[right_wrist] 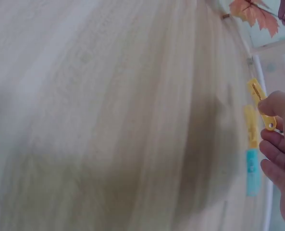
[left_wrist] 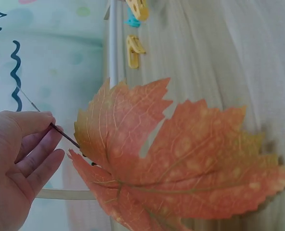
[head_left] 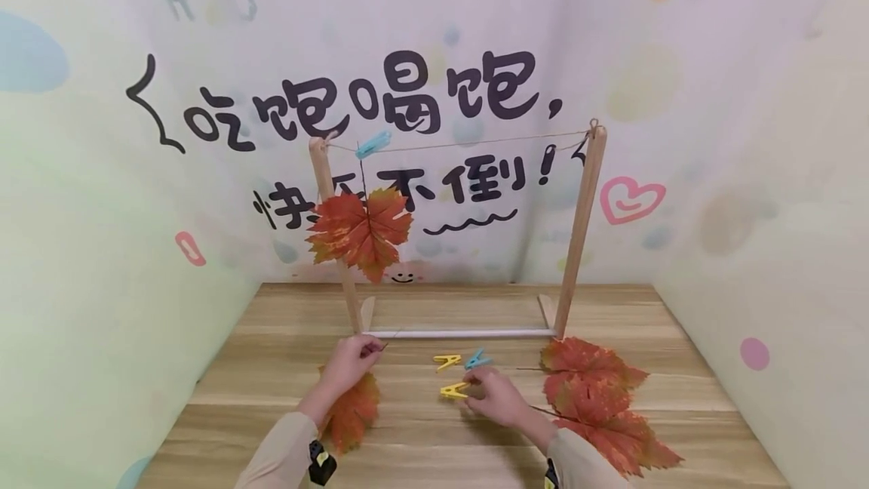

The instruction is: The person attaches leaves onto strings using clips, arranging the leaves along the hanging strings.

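My left hand (head_left: 348,362) pinches the thin dark stem of a red-orange artificial leaf (left_wrist: 190,173) between thumb and fingertips. In the head view the forearm partly covers this leaf, which spreads low over the table. A yellow clothespin (right_wrist: 261,103) is gripped between thumb and fingers of my right hand (head_left: 498,397), close above the tabletop. Just beyond that hand lie another yellow clothespin (head_left: 446,361) and a blue clothespin (head_left: 478,358). A similar leaf (head_left: 366,229) hangs by its stem from a string (head_left: 475,143), clamped by a second blue clothespin (head_left: 373,145) near the left post.
The string runs between two upright wooden posts (head_left: 581,236) of a stand, joined low down by a white bar (head_left: 462,333). More red-orange leaves (head_left: 591,376) lie overlapping at the right of the wooden table (head_left: 237,368). A printed wall covering (head_left: 434,29) closes off the back.
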`<state>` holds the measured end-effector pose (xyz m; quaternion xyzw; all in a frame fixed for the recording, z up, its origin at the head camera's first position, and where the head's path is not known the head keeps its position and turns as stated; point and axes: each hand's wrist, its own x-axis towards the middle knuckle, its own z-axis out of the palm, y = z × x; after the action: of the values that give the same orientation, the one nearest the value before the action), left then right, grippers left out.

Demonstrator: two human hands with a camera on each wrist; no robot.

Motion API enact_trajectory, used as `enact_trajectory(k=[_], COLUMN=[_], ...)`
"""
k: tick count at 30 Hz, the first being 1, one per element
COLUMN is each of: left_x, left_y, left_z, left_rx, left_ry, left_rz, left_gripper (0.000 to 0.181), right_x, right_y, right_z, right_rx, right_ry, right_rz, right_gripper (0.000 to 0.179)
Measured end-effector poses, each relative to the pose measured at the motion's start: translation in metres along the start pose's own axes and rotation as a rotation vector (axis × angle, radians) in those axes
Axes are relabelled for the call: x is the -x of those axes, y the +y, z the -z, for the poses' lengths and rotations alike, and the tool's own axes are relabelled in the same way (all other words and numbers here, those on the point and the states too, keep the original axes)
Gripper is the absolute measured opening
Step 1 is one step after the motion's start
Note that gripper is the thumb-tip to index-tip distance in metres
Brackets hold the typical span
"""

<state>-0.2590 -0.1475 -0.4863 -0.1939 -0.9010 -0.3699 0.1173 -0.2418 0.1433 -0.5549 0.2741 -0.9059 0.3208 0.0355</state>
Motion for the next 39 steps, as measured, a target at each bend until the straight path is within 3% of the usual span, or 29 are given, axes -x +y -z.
enact_trajectory(k=[12,23,39], left_x=[-0.017,-0.034,-0.069], left_y=[0.017,0.036,0.068], left_z=[0.013,0.025,0.037], left_rx=[0.068,0.072,0.104], left_ry=[-0.017,-0.014,0.038], left_rz=[0.142,0.097,-0.006], left_gripper=[0.008,0.004,0.007], right_x=[-0.006,-0.014,-0.046], right_y=[0.000,-0.008,-0.037], right_z=[0.039,0.072,0.123], right_rx=[-0.062,-0.035,0.042], right_ry=[-0.020,-0.043,-0.058], right_rz=[0.124,0.069,0.222], right_gripper=[0.021,0.024,0.021])
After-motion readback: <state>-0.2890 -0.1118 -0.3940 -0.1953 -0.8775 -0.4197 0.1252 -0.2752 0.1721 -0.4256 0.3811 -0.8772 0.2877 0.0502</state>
